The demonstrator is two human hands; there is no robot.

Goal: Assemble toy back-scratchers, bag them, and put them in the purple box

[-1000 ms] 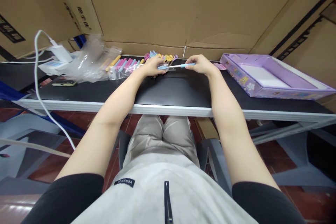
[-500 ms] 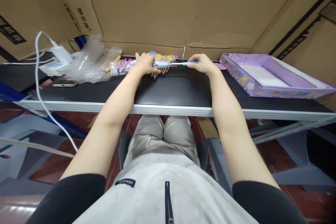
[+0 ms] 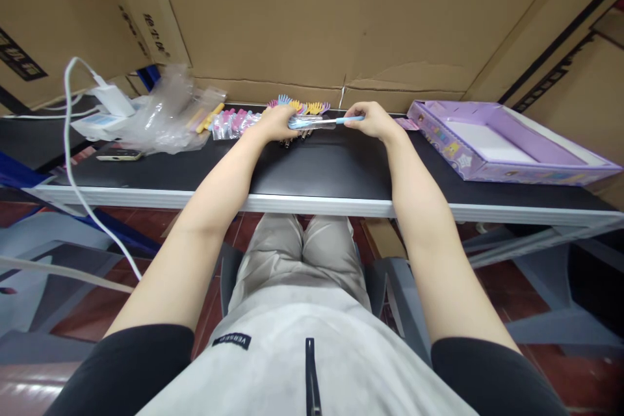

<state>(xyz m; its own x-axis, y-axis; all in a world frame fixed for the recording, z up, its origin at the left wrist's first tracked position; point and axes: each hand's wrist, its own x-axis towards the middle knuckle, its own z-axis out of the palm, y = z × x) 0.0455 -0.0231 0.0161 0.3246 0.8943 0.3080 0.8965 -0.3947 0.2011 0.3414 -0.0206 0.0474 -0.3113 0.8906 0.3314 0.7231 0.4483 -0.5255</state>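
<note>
Head view — slim stick (image 3: 325,121); blue-ended, silver-shafted

arms (image 3: 214,208) reach forward, right fingers (image 3: 359,107) pinched (left fingers (image 3: 286,112) curled).

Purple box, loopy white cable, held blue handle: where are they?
Purple box (image 3: 526,174): head view, its near wall.
Loopy white cable (image 3: 66,117): head view, its left curve.
Held blue handle (image 3: 348,120): head view, its middle.

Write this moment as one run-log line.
left hand: holds clear sleeve | right hand: holds blue-handled stick, seemingly partly inside sleeve | purple box: on table, right side
</note>
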